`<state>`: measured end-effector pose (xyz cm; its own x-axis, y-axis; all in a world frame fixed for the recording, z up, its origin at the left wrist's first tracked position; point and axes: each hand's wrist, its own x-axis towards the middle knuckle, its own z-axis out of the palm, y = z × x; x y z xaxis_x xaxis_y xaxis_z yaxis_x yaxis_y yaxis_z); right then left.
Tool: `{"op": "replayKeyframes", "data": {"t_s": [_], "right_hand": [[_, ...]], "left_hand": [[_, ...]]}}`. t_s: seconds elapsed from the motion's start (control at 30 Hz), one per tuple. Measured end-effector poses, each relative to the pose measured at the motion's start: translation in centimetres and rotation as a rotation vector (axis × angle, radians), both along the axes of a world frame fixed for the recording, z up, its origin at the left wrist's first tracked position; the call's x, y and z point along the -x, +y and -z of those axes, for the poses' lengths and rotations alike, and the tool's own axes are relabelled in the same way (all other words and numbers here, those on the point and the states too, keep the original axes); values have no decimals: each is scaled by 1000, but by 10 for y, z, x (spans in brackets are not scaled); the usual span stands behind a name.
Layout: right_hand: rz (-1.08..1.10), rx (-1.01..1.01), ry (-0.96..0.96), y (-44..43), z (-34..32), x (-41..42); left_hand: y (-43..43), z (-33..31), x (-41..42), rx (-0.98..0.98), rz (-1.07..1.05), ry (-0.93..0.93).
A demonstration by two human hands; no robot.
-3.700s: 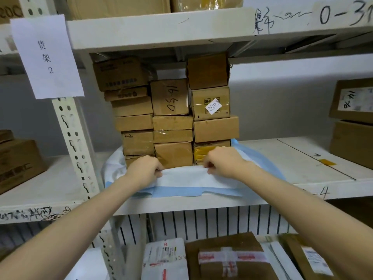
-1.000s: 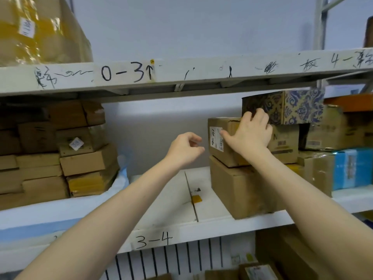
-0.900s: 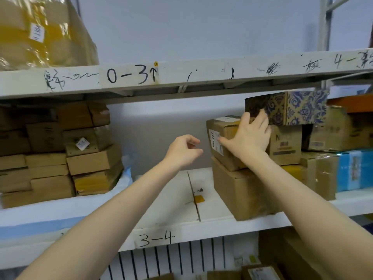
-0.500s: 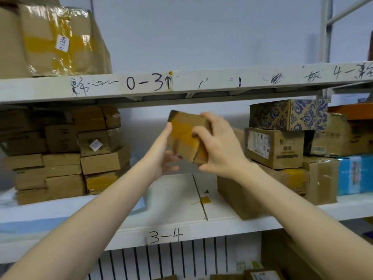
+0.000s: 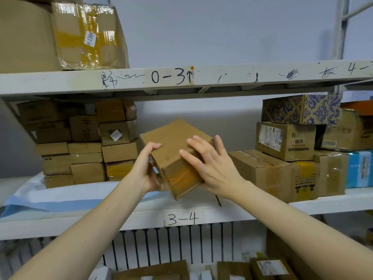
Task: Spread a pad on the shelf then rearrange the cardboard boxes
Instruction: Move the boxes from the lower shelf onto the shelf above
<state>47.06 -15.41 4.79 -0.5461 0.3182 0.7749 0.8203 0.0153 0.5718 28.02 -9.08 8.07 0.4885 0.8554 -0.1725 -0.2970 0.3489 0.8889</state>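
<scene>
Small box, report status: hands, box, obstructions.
Left hand grips small box at its left edge; right hand presses flat on its right side. Box tilted, held above the shelf. Stacked boxes close on its left, on the pad.

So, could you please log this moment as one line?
left hand: grips cardboard box | right hand: straight fingers on it | pad: spread under stack

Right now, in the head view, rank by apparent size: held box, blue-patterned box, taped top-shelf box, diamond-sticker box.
1. The taped top-shelf box and the held box: alike, the held one nearer the camera, so unranked.
2. The blue-patterned box.
3. The diamond-sticker box.
</scene>
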Motion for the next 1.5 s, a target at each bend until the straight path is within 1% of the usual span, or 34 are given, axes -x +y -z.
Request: {"op": "replayKeyframes", "data": {"t_s": [0.1,0.23,0.37,0.47,0.57,0.7,0.8,0.9,1.0,1.1,1.17,1.2,1.27,1.4,1.5], "right_hand": [[4,-16,-37,1,0,3],[-86,-66,-30,-4,-8,4],[-190,-178,-53,-14,-16,-12],[-214,-236,-40,-19,-14,-20],[-230,-176,33,-27,-14,-27],[-350,-68,73,-42,-32,-24],[-468,-5,208,-55,-49,-19],[-472,65,381,-68,-67,-11],[-514,147,545,-80,-92,0],[-674,173,740,-85,-121,13],[-766,173,850,-85,-141,20],[-796,171,898,-83,-152,23],[-820,175,977,-76,-175,31],[-823,167,1116,-47,-215,47],[-686,101,1141,-22,-239,54]], "left_hand": [[-9,1,7,-12,-34,-31],[-25,-5,6,-27,-70,-82],[-43,-10,-2,-106,-138,-123],[-59,-11,-8,-158,-187,-90],[-80,-17,-18,-144,-305,-33],[-108,-34,-28,-123,-390,-135],[-121,-51,-26,-201,-532,-173],[-131,-77,-17,-281,-743,-156],[-150,-106,-14,-481,-843,-162],[-166,-135,-16,-770,-917,-164],[-170,-155,-15,-957,-943,-125],[-168,-165,-14,-1014,-938,-86],[-161,-182,-13,-1055,-908,-23],[-135,-198,-10,-1021,-895,102],[-109,-209,5,-1010,-918,205]]}}
